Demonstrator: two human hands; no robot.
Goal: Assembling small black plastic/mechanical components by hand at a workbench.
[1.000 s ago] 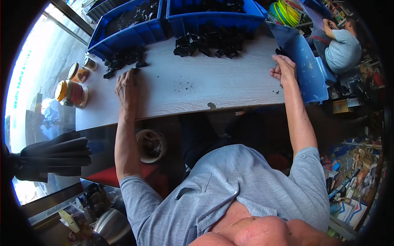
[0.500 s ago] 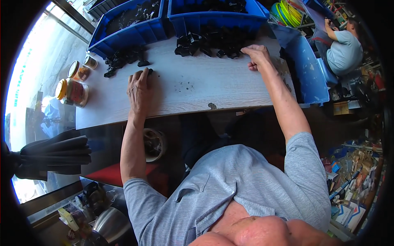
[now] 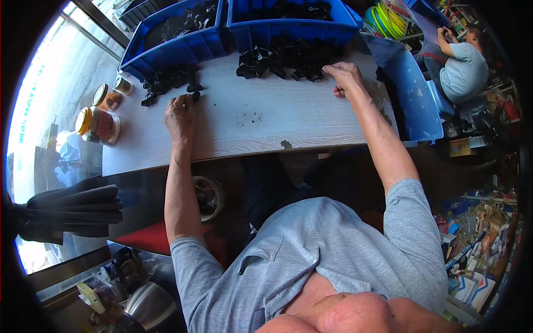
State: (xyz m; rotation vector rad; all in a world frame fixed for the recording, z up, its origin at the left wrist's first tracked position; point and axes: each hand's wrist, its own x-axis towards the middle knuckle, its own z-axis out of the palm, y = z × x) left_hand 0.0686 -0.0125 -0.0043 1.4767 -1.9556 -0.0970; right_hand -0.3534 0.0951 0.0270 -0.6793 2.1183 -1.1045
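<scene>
Over the left side of the white wood-grain table [image 3: 250, 119], my left hand [image 3: 180, 117] is closed, with a small black part [image 3: 195, 96] at its fingertips. Just beyond it lies a loose pile of black parts [image 3: 166, 80], with one piece [image 3: 194, 87] at its near right end. My right hand [image 3: 345, 79] is also closed, with thumb and forefinger together at the right edge of a larger heap of black plastic parts [image 3: 294, 58]. Whatever it pinches is too small to make out.
Two blue bins [image 3: 172, 41] [image 3: 294, 28] of black parts stand along the far edge. Jars [image 3: 102, 126] line the left side. A lighter blue tub [image 3: 416, 100] adjoins the table's right end. Another person [image 3: 465, 69] sits at the far right. A round bucket [image 3: 206, 198] is below the table.
My left hand has drawn slightly left and curled its fingers round the small black part. My right hand has shifted slightly left along the heap's edge.
</scene>
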